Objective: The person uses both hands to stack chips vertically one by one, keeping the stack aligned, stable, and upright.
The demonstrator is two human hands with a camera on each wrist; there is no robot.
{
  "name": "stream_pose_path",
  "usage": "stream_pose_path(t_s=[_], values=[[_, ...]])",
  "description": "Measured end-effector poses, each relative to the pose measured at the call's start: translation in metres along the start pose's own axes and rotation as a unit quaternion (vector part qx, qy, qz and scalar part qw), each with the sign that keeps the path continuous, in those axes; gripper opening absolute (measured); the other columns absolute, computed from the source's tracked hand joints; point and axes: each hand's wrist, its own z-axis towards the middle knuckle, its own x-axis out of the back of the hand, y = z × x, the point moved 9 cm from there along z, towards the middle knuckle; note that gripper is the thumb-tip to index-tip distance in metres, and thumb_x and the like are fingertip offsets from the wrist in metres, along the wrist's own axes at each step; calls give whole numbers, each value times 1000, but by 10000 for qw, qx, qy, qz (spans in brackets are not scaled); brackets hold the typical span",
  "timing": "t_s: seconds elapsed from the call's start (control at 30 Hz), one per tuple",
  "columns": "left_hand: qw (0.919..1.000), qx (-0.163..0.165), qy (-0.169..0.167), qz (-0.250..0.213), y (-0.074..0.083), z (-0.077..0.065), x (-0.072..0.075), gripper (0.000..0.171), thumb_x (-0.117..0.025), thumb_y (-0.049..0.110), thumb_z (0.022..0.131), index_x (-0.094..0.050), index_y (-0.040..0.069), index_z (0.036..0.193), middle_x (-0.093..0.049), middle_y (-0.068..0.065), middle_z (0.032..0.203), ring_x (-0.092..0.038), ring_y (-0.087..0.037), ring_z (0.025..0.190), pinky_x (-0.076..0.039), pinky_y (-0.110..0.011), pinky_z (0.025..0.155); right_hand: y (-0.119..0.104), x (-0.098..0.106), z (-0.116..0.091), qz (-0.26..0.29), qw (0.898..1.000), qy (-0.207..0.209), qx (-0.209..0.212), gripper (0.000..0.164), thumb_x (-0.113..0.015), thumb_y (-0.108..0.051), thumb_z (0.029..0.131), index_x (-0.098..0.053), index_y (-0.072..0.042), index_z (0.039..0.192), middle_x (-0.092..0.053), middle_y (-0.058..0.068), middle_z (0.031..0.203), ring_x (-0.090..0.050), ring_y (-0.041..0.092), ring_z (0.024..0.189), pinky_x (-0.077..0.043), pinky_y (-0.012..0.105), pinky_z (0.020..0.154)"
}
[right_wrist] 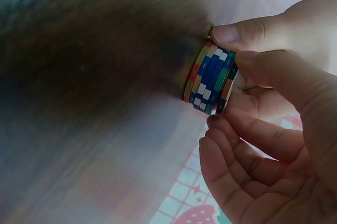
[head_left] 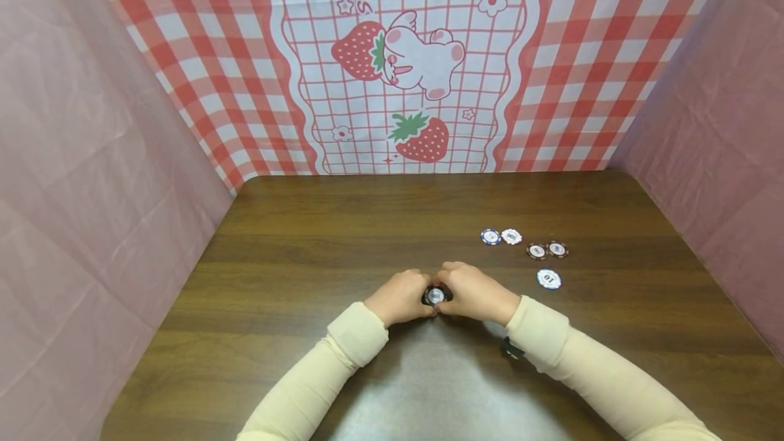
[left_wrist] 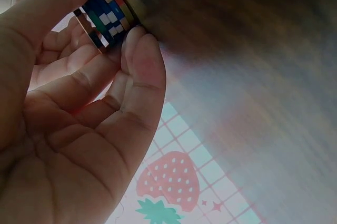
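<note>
A short stack of poker chips (right_wrist: 208, 79) stands on the wooden table between both hands, its edge striped blue, white, green, red and yellow. On top is a dark chip (head_left: 436, 296) with a white centre. My left hand (head_left: 401, 297) grips the stack from the left, its thumb and a fingertip low at the sides in the left wrist view. From the right, my right hand (head_left: 480, 291) pinches the top chip between thumb and fingers. A narrow pale gap shows under that chip in the left wrist view.
Right of the hands lie a blue-edged chip (head_left: 491, 237), a white chip (head_left: 512, 236), two dark chips (head_left: 536, 251) and a light-blue-edged chip (head_left: 549, 279). A strawberry-print cloth (head_left: 422, 73) hangs behind the table (head_left: 275, 332); pink cloths hang at both sides.
</note>
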Motion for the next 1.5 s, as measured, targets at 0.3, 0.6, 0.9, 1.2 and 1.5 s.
stream_pose_path(t_s=[0.3, 0.6, 0.9, 1.2, 1.5], values=[[10000, 1, -5, -21, -1, 0, -1, 24, -74, 31, 69, -61, 16, 83, -61, 4, 77, -56, -13, 73, -46, -29, 66, 0, -2, 1, 16, 10000, -46, 41, 20, -72, -21, 65, -66, -11, 81, -54, -3, 76, -48, 10, 69, -43, 27, 64], [10000, 54, -39, -46, -2, 0, -2, 23, -73, 31, 68, -61, 16, 81, -61, 4, 76, -55, -13, 71, -46, -28, 65, 0, -2, 1, 41, 9999, -37, 93, 19, -72, -21, 65, -66, -11, 81, -54, -4, 74, -47, 9, 68, -43, 28, 64], [10000, -1, 28, -11, 0, 0, -1, 25, -75, 32, 69, -61, 16, 83, -62, 3, 77, -57, -14, 73, -46, -29, 66, 0, 0, -1, 22, 10000, -24, 0, 23, -73, -23, 65, -68, -12, 85, -56, -4, 76, -50, 10, 70, -44, 29, 65], [10000, 0, 62, -26, 0, -1, 0, 27, -76, 34, 69, -63, 14, 81, -59, 4, 73, -53, -11, 67, -43, -26, 60, 9, 10, -9, -30, 9995, 123, -287, 31, -75, -27, 68, -69, -8, 92, -58, -1, 82, -52, 10, 72, -45, 29, 66], [9999, 115, 11, 110, -1, -1, 1, 29, -76, 34, 68, -60, 12, 78, -58, 3, 72, -55, -13, 67, -44, -27, 61, 33, 24, -28, -67, 9964, 392, -747, 35, -74, -28, 71, -67, -4, 96, -60, 1, 86, -57, 12, 72, -48, 29, 66]])
